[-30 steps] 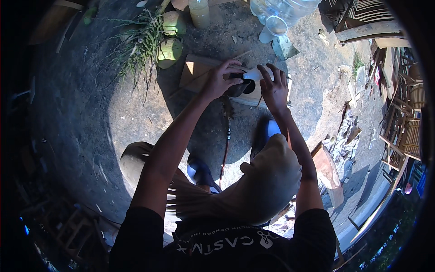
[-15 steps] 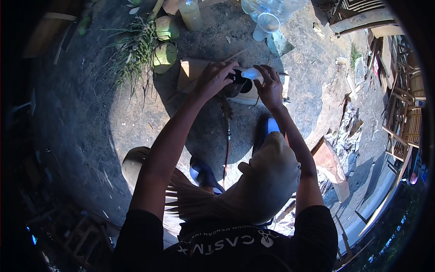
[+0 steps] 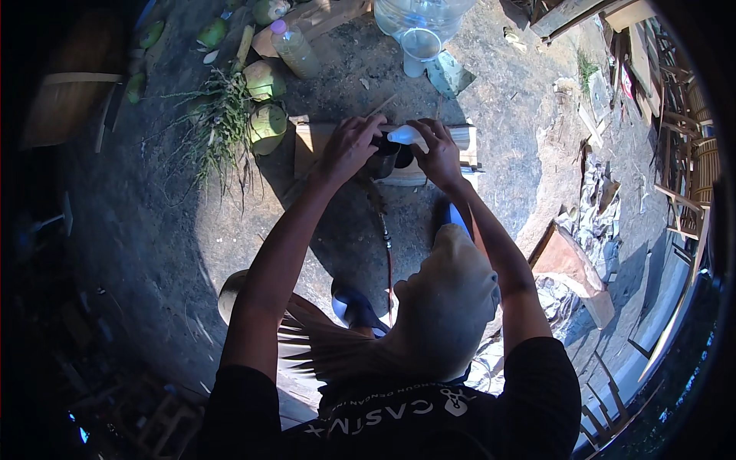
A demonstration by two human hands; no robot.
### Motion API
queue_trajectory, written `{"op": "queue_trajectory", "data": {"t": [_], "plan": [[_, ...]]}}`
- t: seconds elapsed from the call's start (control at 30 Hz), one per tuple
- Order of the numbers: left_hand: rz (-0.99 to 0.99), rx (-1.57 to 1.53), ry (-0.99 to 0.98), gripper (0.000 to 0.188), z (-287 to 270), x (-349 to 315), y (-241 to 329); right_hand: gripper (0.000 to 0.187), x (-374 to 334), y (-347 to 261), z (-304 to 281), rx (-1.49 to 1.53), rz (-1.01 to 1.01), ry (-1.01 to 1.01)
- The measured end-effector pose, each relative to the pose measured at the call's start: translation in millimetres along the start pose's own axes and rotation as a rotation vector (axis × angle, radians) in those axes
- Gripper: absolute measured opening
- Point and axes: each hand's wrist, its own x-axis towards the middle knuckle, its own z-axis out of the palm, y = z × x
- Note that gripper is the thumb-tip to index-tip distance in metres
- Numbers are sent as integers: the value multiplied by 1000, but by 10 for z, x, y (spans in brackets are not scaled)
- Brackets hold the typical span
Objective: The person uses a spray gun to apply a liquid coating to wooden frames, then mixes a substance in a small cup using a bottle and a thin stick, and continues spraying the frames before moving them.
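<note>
My left hand [image 3: 350, 149] is closed at the left rim of a dark cup-shaped object [image 3: 382, 164]; its fingertips are at a black part [image 3: 385, 143] there. In my right hand [image 3: 441, 157] is a small white tapered container [image 3: 409, 136], tilted with its end pointing left over the dark object. Whether anything flows from it cannot be made out. Below the hands, on the ground, lies a wooden board [image 3: 305, 144]. A thin reddish hose with a metal fitting [image 3: 388, 241] runs from near the dark object toward my feet.
Green coconuts [image 3: 268, 129] and a leafy stalk bunch [image 3: 218, 134] lie to the left. Behind stand a bottle with a pink cap [image 3: 295, 52], a large clear plastic container [image 3: 391, 15] and a clear cup [image 3: 422, 46]. Wood scraps [image 3: 571, 268] and crumpled sheeting [image 3: 602, 207] lie right.
The whole view has shifted, so the ground things sit lower and farther left. My right hand has curled further over the white container, whose end still points at the dark object.
</note>
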Motion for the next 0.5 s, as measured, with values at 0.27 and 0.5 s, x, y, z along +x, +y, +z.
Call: {"op": "queue_trajectory", "data": {"t": [0.27, 0.5], "plan": [[-198, -327, 77, 41, 16, 29, -95, 50, 83, -9, 57, 54, 15, -99], [-185, -297, 160, 42, 13, 123, -11, 49, 277, 94, 136, 120, -10, -142]]}}
